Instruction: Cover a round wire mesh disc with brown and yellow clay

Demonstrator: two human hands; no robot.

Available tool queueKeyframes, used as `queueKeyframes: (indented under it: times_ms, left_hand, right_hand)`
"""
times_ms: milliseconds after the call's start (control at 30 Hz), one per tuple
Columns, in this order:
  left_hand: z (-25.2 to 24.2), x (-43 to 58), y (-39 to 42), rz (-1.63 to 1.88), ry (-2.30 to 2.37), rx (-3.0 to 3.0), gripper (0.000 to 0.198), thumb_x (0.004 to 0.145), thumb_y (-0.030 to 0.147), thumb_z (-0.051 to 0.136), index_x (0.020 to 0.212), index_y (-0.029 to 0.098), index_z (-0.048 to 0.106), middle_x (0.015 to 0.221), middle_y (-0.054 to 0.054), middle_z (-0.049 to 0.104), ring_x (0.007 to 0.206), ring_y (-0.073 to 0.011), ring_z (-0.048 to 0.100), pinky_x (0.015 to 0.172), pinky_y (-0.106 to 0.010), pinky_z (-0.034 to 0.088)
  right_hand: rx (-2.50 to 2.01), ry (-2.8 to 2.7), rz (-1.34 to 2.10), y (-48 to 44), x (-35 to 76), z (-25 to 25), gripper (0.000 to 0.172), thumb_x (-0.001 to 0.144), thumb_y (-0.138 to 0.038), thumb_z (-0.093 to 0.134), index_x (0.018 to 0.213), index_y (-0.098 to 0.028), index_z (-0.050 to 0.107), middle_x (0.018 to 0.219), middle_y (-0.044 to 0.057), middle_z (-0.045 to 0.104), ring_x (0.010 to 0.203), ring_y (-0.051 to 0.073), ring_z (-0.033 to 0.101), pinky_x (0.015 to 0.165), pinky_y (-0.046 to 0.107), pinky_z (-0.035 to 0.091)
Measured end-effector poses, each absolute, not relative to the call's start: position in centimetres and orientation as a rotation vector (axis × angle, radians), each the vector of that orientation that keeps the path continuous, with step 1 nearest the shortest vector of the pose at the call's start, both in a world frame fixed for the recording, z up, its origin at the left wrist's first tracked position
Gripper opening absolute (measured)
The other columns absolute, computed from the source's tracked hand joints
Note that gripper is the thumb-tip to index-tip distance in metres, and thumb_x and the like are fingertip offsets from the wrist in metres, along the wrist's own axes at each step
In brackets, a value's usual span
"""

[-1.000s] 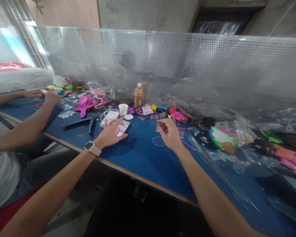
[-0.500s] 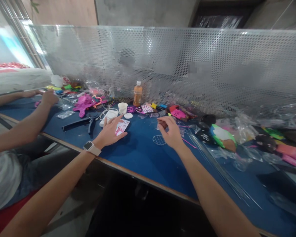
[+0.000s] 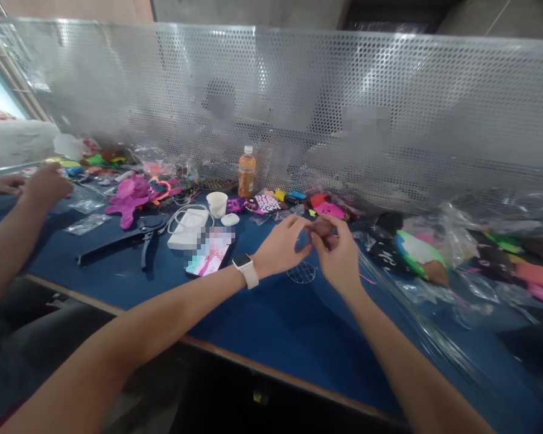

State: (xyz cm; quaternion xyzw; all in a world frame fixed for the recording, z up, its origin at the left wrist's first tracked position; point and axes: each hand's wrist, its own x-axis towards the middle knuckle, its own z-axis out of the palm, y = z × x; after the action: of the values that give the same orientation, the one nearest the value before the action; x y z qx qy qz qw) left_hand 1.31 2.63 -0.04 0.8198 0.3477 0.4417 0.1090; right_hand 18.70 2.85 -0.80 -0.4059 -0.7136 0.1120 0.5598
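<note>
My left hand [image 3: 284,244], with a watch on its wrist, meets my right hand [image 3: 340,256] above the table. Between their pinched fingertips is a small brown piece [image 3: 322,227]; its exact kind is hidden by the fingers. Both hands are closed on it. Just beneath them lies a round wire grid [image 3: 302,273]. A phone [image 3: 211,256] with a lit screen rests left of my left hand, close to a white box [image 3: 189,229] with a cable.
Large cutters [image 3: 140,235] lie on the blue table at left, near a co-worker's hand [image 3: 47,184]. A white cup [image 3: 217,205] and an orange drink bottle [image 3: 247,172] stand behind. Long thin wires [image 3: 416,307] lie at right beside coloured figures [image 3: 419,256] and plastic bags.
My left hand has left the phone and moved right to my right hand, closing on the brown piece. The phone screen is now lit. The camera view has shifted.
</note>
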Motion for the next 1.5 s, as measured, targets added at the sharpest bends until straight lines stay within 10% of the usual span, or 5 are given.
queueKeyframes:
  times_ms: [567,1100,1500]
  left_hand:
    - [-2.1,0.6,2.3,1.509,0.913,1.83,0.038,0.085,0.006,0.067,0.117,0.022,0.053,0.104,-0.006,0.07,0.097,-0.0222,0.069,0.086,-0.041,0.057]
    - [-3.0,1.4,1.9,1.314,0.967,1.561,0.021,0.089,0.018,0.073,0.106,0.02,0.06,0.097,-0.003,0.068,0.088,-0.016,0.068,0.079,-0.032,0.056]
    - [-1.9,1.5,0.1,1.248,0.957,1.605,0.019,0.094,0.017,0.069,0.112,0.02,0.061,0.098,-0.002,0.069,0.089,-0.0143,0.068,0.079,-0.028,0.055]
  right_hand:
    - [-1.091,-1.904,0.45,2.9,19.2,2.1,0.033,0.092,-0.045,0.077,0.121,-0.031,0.072,0.112,0.007,0.077,0.102,0.031,0.075,0.089,0.051,0.064]
    - [-1.007,-1.254,1.016,2.3,21.1,-1.6,0.034,0.102,-0.051,0.062,0.083,-0.023,0.067,0.08,0.0,0.053,0.06,0.013,0.053,0.053,0.03,0.044]
    - [-0.915,-1.363,1.092,1.6,21.9,-2.0,0.034,0.108,-0.046,0.049,0.089,-0.023,0.066,0.09,0.002,0.06,0.073,0.016,0.059,0.067,0.034,0.045]
